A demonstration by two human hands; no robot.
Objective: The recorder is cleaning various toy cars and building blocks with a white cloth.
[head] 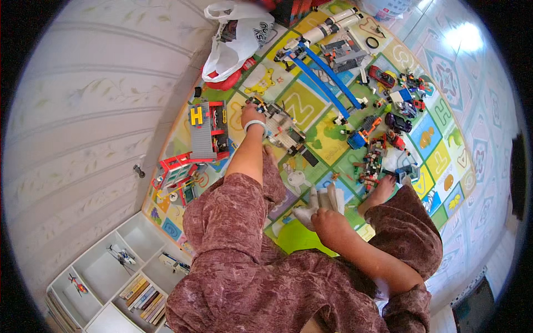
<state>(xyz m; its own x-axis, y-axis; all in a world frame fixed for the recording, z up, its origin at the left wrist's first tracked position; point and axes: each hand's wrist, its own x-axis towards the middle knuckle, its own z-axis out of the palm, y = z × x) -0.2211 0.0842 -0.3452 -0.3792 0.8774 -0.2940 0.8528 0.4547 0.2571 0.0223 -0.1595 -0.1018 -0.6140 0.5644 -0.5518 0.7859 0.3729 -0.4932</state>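
My left hand (252, 116), with a pale bracelet at the wrist, reaches to the upper end of a tan and grey toy brick model (282, 127) on the play mat; whether its fingers grip a part is hidden. My right hand (331, 224) is closed on a whitish cloth (333, 200), held low before my body. Left of my left hand stands a red and grey brick building (204, 137) with a yellow letter on its roof. A bright green surface (297, 237) lies below the cloth.
Long blue brick beams (329, 79) and a white rocket-like model (333, 27) lie further off. Several toy vehicles, among them a blue and orange truck (362, 133), cover the mat's right part. A white plastic bag (239, 41) sits by the wall; a white shelf (100, 270) is at lower left.
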